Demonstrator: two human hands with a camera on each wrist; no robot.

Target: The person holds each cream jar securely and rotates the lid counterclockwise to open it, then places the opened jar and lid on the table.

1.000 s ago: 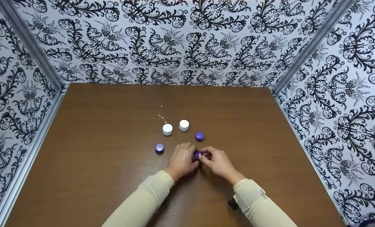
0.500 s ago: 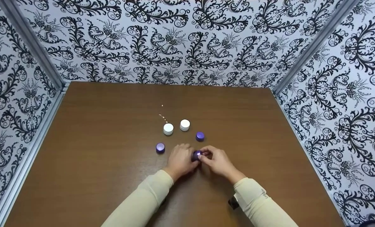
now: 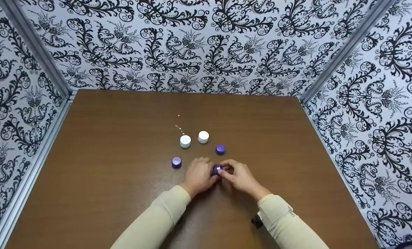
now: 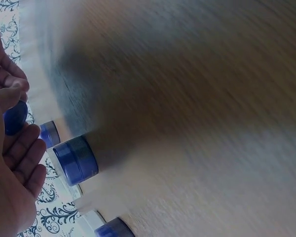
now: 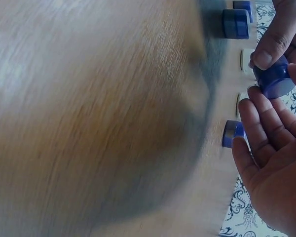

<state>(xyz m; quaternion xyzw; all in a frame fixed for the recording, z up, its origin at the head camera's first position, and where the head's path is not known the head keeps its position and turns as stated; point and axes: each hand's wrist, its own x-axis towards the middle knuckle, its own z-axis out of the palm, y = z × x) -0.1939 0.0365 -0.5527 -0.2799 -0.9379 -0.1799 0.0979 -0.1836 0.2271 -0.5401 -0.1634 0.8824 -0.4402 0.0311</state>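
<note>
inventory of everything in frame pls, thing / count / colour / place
Purple jar in hand: 1, purple, held between both hands near the middle of the table.
Purple jars on the table: 2, purple, one left of the hands, one beyond them to the right.
White jars: 2, white, side by side beyond the hands.
Specks: a few, pale, just beyond the white jars; too small to identify.
Table: 1, brown wood grain.
Walls: 3, white with black floral pattern, round the table's far and side edges.
Sleeves: 2, cream, both forearms.
Left hand: grips the held jar.
Right hand: pinches the same jar's top.
</note>
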